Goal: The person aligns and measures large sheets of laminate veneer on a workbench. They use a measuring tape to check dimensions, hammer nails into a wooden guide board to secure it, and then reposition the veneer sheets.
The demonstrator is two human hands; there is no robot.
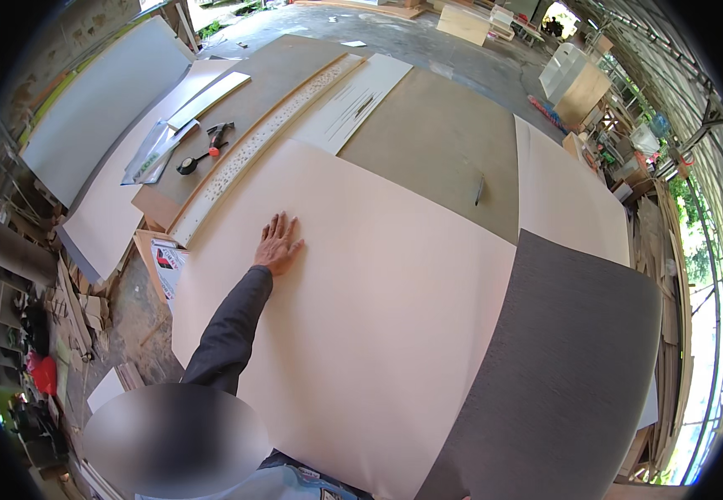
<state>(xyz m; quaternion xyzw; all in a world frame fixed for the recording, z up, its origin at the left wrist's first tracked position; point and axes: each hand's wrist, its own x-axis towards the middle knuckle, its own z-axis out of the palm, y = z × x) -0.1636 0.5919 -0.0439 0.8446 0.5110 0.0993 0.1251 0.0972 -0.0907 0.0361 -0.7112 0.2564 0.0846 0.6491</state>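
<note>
My left hand [276, 244] lies palm down with fingers spread on a large pale pinkish sheet [361, 317]. Its dark-sleeved arm comes in from the lower left. Along the sheet's right side lies a dark grey, faintly grained sheet [557, 358], its right edge bowed. Only a sliver of skin shows at the lower edge by the grey sheet, perhaps my right hand; its fingers are hidden. Beyond my left hand runs a long narrow strip [253, 146] with speckled marks. A thin pen-like tool [480, 190] rests on the brown board [436, 142] farther back.
Left of the strip are a hammer [218, 140], a round black tape measure [187, 165] and a clear plastic packet [149, 154]. A white panel [107, 108] leans at far left. Stacked wood strips [670, 333] line the right side. Scrap wood litters the floor at left.
</note>
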